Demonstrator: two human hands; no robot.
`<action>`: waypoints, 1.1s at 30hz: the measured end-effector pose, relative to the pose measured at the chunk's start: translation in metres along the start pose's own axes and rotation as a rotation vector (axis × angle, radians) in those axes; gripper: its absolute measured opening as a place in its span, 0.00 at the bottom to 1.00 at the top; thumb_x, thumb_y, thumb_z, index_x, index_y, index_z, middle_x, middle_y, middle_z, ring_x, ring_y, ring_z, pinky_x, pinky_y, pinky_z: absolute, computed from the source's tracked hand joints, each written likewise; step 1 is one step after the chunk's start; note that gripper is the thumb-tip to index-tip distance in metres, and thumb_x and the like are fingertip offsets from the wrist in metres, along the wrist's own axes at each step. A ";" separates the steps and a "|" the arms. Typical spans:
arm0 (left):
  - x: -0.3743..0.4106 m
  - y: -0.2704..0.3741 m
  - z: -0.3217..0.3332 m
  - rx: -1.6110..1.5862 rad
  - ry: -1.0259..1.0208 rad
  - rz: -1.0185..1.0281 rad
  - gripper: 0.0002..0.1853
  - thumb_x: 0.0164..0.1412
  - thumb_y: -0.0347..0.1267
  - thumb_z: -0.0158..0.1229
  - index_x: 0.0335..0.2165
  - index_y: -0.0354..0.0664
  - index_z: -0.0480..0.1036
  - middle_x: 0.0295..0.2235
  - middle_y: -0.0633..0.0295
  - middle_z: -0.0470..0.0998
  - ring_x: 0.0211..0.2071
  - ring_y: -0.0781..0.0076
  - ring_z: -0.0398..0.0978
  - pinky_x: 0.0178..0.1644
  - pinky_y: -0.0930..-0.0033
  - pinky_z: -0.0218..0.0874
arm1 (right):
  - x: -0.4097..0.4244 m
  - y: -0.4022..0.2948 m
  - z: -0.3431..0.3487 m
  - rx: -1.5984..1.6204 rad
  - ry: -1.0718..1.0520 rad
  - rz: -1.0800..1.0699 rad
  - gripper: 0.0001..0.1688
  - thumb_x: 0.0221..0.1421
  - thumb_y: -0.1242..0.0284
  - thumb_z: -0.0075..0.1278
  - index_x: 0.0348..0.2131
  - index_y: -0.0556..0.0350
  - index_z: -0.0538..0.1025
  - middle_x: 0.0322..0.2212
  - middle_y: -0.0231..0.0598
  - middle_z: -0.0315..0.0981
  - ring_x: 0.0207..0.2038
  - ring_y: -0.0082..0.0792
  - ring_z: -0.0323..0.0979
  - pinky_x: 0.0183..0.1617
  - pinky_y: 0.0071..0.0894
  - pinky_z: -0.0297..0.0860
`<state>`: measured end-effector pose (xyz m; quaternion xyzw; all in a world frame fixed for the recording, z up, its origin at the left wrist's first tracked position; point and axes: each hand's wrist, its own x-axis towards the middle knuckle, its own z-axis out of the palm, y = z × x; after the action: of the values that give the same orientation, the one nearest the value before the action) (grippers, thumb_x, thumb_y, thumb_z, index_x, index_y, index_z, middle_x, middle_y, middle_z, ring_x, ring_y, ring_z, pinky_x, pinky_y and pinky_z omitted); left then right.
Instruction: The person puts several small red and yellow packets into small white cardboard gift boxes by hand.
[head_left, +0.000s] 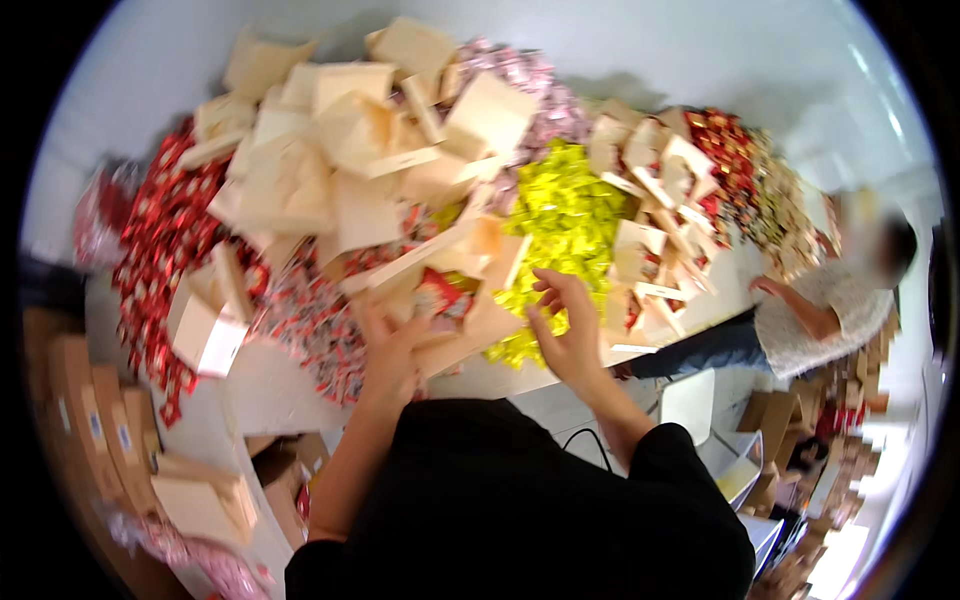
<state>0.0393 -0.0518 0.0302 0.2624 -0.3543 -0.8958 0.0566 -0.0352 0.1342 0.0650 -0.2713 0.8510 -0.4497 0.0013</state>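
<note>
My left hand (394, 352) is at the lower left side of an open cream-coloured paper box (480, 326), its fingers on the box wall. Inside the box lie red and yellow wrapped pieces (444, 296). Just right of the box, my right hand (566, 322) is raised with its fingers spread and slightly curled, over the edge of a heap of shiny yellow-green wrapped pieces (570, 202). Nothing shows in it. Left of my left hand lies a heap of small red and white wrapped pieces (315, 322).
Many open cream boxes (292, 180) are piled at the back left. Red wrapped pieces (169, 240) heap at the left, pink ones (551, 97) behind. Several filled boxes (645, 255) stand at the right, near a person (825, 307). Cardboard boxes (97, 420) stand at lower left.
</note>
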 end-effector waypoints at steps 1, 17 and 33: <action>0.003 -0.008 -0.005 -0.001 0.024 0.048 0.30 0.48 0.20 0.52 0.48 0.44 0.48 0.42 0.56 0.61 0.43 0.65 0.67 0.41 0.64 0.68 | -0.008 0.001 0.003 0.092 0.046 0.228 0.25 0.44 0.76 0.52 0.44 0.60 0.64 0.36 0.42 0.65 0.30 0.30 0.69 0.30 0.27 0.66; 0.014 -0.063 0.026 0.314 -0.372 -0.257 0.40 0.49 0.19 0.51 0.55 0.55 0.40 0.51 0.56 0.50 0.48 0.63 0.58 0.45 0.59 0.64 | -0.030 0.129 -0.025 0.907 0.628 0.757 0.18 0.53 0.76 0.35 0.46 0.52 0.58 0.32 0.37 0.68 0.25 0.29 0.70 0.20 0.26 0.68; -0.059 -0.005 -0.150 -0.053 0.087 -0.155 0.24 0.54 0.32 0.52 0.49 0.51 0.54 0.42 0.64 0.65 0.40 0.68 0.68 0.41 0.65 0.62 | 0.040 0.318 -0.075 0.926 0.470 0.642 0.20 0.40 0.79 0.50 0.39 0.50 0.69 0.31 0.28 0.67 0.29 0.22 0.65 0.28 0.18 0.65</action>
<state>0.1669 -0.1221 -0.0392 0.3260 -0.3062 -0.8944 0.0093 -0.2348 0.3154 -0.1246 0.1340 0.5838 -0.7979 0.0669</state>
